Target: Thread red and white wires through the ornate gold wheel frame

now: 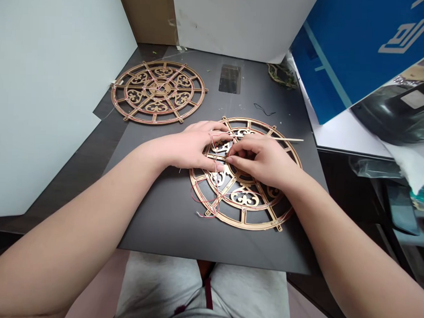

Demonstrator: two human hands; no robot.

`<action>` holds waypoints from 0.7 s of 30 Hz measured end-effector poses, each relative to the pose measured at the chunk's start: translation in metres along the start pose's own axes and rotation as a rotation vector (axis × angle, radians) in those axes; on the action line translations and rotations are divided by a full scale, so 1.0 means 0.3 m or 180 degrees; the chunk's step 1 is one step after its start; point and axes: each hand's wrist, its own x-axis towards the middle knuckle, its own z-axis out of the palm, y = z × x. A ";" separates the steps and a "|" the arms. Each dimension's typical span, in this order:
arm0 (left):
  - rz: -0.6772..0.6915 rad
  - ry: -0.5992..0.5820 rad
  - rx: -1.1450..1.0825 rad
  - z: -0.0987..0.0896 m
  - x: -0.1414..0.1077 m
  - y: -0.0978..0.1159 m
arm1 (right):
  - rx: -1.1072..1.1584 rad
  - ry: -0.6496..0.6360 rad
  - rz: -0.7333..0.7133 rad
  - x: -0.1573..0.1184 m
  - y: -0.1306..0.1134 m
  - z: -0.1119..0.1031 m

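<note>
Here: two hands bent over a wired wooden wheel

Both hands worked at the centre of a flat wooden wheel (242,223), a fretted ring with spokes and scrollwork, lying on a dark board (168,222) directly under the fingers. The left hand (188,146) came in from the left, its fingers (208,128) curved and fairly close together over the wheel's upper left. The right hand (258,160) came in from the right, its fingers (238,153) bunched narrowly, tips down near the hub. The tips of both hands nearly met there. Whether either hand gripped anything could not be told; the fingertips were partly hidden.

A thin stick (282,138) ran out rightward from between the two hands, past the wheel's rim. Which hand, if either, held it was unclear. Red thread (203,200) hung in loose loops below the left fingers, over the wheel's lower left and past its rim.

Well beyond the fingertips, up and to the left, lay a second wheel (157,92), laced with thread. A scrap of black thread (264,110) lay on the dark surface above the right fingers, and a blue box (326,65) stood farther off to the right.
</note>
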 end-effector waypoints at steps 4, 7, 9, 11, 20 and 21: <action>0.0041 0.0032 -0.0038 0.001 -0.001 0.000 | -0.0286 -0.0092 -0.0031 0.002 -0.016 0.006; 0.0058 0.0036 -0.0030 0.000 -0.002 0.000 | -0.0488 -0.0143 -0.0032 0.000 -0.029 0.011; 0.0072 0.0048 0.0000 0.000 -0.003 0.000 | -0.0577 -0.0164 -0.0036 0.000 -0.035 0.012; 0.0081 0.0062 0.0015 0.001 -0.002 -0.001 | -0.0632 -0.0177 -0.0021 0.000 -0.039 0.012; 0.0173 0.0121 0.0019 0.010 -0.002 -0.008 | -0.0990 -0.0085 -0.0160 0.000 -0.033 0.038; 0.0171 0.0127 0.0020 0.010 -0.002 -0.009 | -0.1002 -0.0056 -0.0186 0.000 -0.030 0.042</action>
